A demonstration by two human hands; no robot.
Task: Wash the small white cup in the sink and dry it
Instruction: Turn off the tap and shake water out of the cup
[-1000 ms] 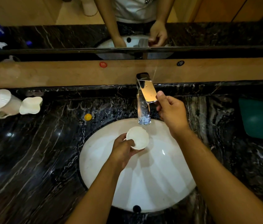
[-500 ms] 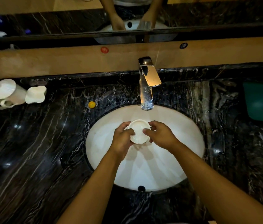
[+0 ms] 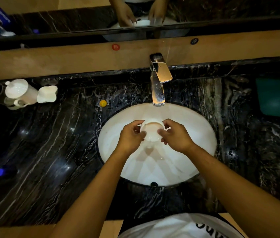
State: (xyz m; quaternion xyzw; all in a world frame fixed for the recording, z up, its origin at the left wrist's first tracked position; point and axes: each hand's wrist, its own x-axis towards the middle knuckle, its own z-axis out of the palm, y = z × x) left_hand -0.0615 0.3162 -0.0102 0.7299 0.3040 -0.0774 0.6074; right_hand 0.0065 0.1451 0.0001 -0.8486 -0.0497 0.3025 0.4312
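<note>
The small white cup [image 3: 151, 130] is held over the white oval sink basin [image 3: 196, 133], below the chrome faucet [image 3: 158, 83]. My left hand [image 3: 130, 136] grips the cup's left side with fingers curled on its rim. On the cup's right side my right hand [image 3: 175, 134] holds it, thumb at the rim. The cup's opening faces up toward me. Water appears to fall from the cup into the basin.
Black marble counter [image 3: 49, 152] surrounds the sink. A white lidded pot [image 3: 19, 91] and a small white jug [image 3: 47, 94] stand at far left, with a yellow cap [image 3: 103, 103] near the basin. A green cloth [image 3: 275, 97] lies at far right. A mirror runs along the back.
My right hand left the faucet handle and came down onto the cup's right side. Both hands now hold the cup, and the view shifted so the sink sits lower in frame.
</note>
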